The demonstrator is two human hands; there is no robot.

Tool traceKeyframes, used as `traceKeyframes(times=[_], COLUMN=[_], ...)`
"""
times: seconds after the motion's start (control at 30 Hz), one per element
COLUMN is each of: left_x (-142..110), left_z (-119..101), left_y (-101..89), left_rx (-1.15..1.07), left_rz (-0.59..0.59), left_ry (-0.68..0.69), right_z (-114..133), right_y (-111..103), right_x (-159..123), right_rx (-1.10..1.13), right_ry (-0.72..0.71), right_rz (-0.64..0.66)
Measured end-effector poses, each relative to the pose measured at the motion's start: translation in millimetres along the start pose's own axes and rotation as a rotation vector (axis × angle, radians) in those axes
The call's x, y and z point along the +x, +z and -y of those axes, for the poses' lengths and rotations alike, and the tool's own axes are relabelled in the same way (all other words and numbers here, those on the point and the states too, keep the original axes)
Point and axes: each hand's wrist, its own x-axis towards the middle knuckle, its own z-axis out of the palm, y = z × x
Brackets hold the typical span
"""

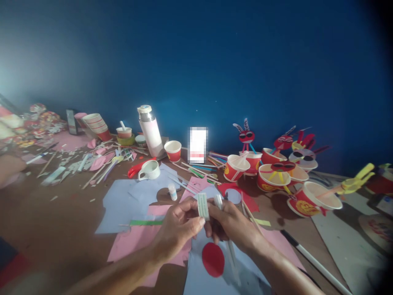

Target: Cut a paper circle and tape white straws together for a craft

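Observation:
My left hand (pixel 184 223) pinches a short pale strip with greenish print (pixel 203 206) between thumb and fingers. Close beside it, my right hand (pixel 230 223) has its fingers curled around a small whitish piece (pixel 218 201), whose kind I cannot make out. A thin white stick-like shape (pixel 232 258) hangs or lies below the right hand. Under both hands, a red paper oval (pixel 213 259) rests on light blue paper (pixel 196 278). Pink paper (pixel 129 246) spreads beneath the left forearm. A small white capped bottle (pixel 172 192) stands just beyond the left hand.
Paper cups (pixel 315 198) with paper-faced figures (pixel 247 137) crowd the right. A white thermos (pixel 151 133), red scissors (pixel 138 167) and a white mug (pixel 149 170) stand or lie behind. Paper scraps (pixel 101 159) litter the left, near another person's blurred hand (pixel 10 170).

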Motion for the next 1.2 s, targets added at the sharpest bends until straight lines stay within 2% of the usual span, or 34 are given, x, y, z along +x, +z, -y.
traceKeyframes(times=[0.2, 0.33, 0.43, 0.5, 0.6, 0.77, 0.93, 1.07, 1.2], left_x=[-3, 0, 3, 4, 4, 4, 3, 3, 3], left_z=[2, -1, -1, 0, 1, 2, 2, 2, 2], left_y=[6.8, -2.0, -10.1, -13.4, -14.8, -13.5, -13.0, -12.6, -12.0], left_rx=[0.012, 0.075, 0.119, 0.121, 0.114, 0.069, 0.052, 0.031, -0.023], left_rz=[-0.032, -0.107, -0.197, -0.216, -0.218, -0.2, -0.14, -0.111, -0.114], left_ry=[0.096, 0.011, -0.063, -0.07, -0.072, -0.111, -0.093, -0.053, -0.076], right_z=[1, -1, -2, 1, 7, 10, 9, 10, 10], right_y=[-1, 1, 1, -1, -4, -5, -2, -2, -2], right_x=[-1, 1, 2, 1, -1, -4, -6, -7, -7], right_rx=[0.009, -0.067, -0.146, -0.21, -0.235, -0.226, -0.33, -0.312, -0.36], right_ry=[0.021, -0.041, -0.12, -0.126, -0.12, -0.173, -0.115, -0.106, -0.121], right_rz=[0.004, -0.016, -0.114, -0.165, -0.18, -0.101, -0.192, -0.214, -0.222])
